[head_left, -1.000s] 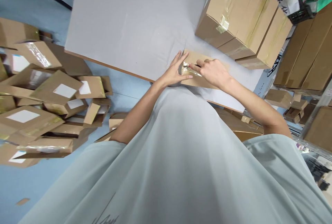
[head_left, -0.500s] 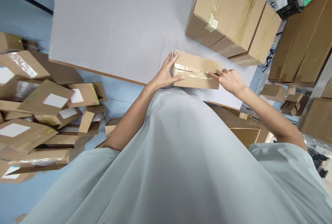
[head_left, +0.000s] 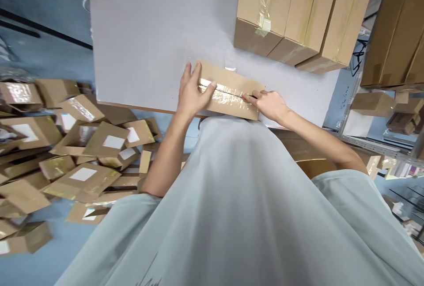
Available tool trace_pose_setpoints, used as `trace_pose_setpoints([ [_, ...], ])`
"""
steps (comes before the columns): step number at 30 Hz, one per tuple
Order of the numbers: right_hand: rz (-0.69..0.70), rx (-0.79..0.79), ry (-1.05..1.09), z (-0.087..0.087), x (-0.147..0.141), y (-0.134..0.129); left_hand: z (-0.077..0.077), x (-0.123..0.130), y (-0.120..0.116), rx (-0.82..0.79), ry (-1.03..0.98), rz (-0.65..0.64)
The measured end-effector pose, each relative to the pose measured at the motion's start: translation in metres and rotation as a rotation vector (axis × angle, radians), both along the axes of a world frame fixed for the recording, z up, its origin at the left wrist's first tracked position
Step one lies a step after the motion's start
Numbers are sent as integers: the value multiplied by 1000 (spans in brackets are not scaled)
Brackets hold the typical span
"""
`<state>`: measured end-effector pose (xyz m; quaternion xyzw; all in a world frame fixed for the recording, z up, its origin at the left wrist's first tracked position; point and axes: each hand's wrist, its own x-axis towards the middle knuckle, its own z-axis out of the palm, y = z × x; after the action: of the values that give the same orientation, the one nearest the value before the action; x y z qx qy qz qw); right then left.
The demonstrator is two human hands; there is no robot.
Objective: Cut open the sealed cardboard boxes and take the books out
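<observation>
A small cardboard box lies on the grey tabletop by the front edge, against my shirt. Shiny clear tape covers the seam along its top. My left hand grips the box's left end, thumb on the tape and fingers at the far left corner. Over the right part of the seam, my right hand has its fingers closed, their tips at the tape. A tiny red spot shows at these fingertips; what they hold is too small to make out.
Several large taped cartons stand at the table's back right. Many opened boxes are piled on the blue floor to the left. Shelving with cartons is on the right. The grey table stretches away to the left.
My left thumb has shifted from the box's near left edge onto the taped seam. My right fingertips stay at the seam's right part. The view has shifted, showing more of the floor pile.
</observation>
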<state>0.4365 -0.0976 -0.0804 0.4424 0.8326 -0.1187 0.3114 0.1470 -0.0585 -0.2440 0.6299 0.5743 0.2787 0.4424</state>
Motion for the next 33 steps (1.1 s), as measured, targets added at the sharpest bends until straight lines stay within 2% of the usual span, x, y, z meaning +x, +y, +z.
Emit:
trace_pose_setpoints([
  [3,-21,5,13,4,-16,1,2,17,-5,50,34,97],
  [6,-48,-20,-15,12,-19,-2,0,28,-12,70,51,136],
  [20,-89,-34,-76,27,7,-27,-5,38,-14,81,84,108],
  [24,-137,-22,-103,29,26,-38,-4,38,-14,97,88,105],
  [27,-175,3,-175,33,52,-52,1,38,-14,40,56,90],
  [31,-301,-10,-301,43,82,-74,7,40,-13,23,71,102],
  [33,-357,18,-264,45,84,-82,7,41,-13,56,130,102],
])
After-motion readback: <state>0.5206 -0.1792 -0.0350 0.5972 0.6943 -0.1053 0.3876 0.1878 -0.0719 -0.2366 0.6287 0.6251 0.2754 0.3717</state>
